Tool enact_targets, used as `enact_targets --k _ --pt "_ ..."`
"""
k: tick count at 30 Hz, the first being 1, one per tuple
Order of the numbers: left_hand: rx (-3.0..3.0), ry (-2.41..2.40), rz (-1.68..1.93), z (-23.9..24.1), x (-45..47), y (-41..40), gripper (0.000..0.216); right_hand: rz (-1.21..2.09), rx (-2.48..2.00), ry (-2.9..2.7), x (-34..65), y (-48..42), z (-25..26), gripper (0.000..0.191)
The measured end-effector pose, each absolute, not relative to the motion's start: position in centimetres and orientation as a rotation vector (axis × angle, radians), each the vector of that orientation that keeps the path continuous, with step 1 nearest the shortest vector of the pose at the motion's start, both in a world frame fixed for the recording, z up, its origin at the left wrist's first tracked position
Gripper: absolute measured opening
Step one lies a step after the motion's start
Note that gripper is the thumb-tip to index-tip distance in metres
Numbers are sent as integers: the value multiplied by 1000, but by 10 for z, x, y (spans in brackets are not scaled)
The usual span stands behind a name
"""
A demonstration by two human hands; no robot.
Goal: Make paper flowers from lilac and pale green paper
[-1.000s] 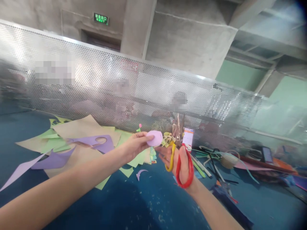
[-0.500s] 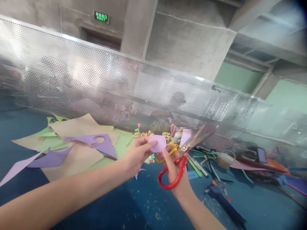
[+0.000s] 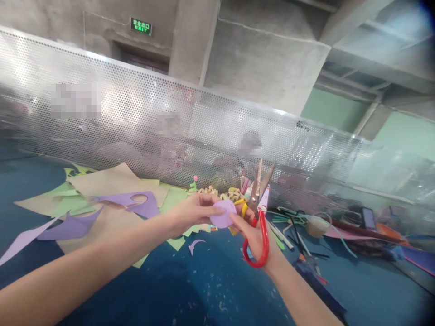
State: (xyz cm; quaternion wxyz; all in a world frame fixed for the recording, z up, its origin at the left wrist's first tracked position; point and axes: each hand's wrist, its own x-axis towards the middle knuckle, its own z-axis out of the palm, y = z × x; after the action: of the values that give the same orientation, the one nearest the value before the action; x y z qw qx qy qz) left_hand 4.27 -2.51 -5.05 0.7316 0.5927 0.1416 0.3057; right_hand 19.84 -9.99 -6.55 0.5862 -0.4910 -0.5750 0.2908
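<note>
A small round piece of purple paper [image 3: 221, 216] is pinched between the fingers of my left hand [image 3: 193, 212], at its left edge. My right hand [image 3: 253, 233] touches the paper's right edge with a fingertip. Hooked in that same hand is a pair of scissors [image 3: 258, 192] with red and yellow handles. Its blades point up and away from the paper, slightly apart. Below the hands a curved purple scrap [image 3: 196, 245] lies on the blue table [image 3: 190, 290].
Tan, green and purple paper sheets [image 3: 102, 226] overlap at the left. Curled paper pieces lie behind the hands. A dark blue glue gun [image 3: 316, 285], strips and a phone [image 3: 369, 218] lie at the right. A perforated metal screen [image 3: 210, 131] runs along the back.
The scissors have swung from pointing right to pointing up. The purple paper now shows rounder and sits slightly lower. My right hand has turned and shifted a little right.
</note>
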Motion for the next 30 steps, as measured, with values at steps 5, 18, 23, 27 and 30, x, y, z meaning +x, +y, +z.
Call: enact_targets --k 5,18,23,27,30 --pt "1117 314 878 -45 42 -20 13 898 -951 -1258 191 -98 -76 33" --pt "812 336 1100 -48 49 -33 16 910 -1175 -1274 154 -118 -83 41" --pt "834 311 1102 -50 51 -39 13 828 -1201 -1284 154 -120 -82 38" --pt "843 297 1102 -50 51 -43 12 811 -1198 -1280 155 -118 -82 38" --pt "840 298 1115 -50 51 -45 12 806 -1200 -1286 154 -118 -81 37"
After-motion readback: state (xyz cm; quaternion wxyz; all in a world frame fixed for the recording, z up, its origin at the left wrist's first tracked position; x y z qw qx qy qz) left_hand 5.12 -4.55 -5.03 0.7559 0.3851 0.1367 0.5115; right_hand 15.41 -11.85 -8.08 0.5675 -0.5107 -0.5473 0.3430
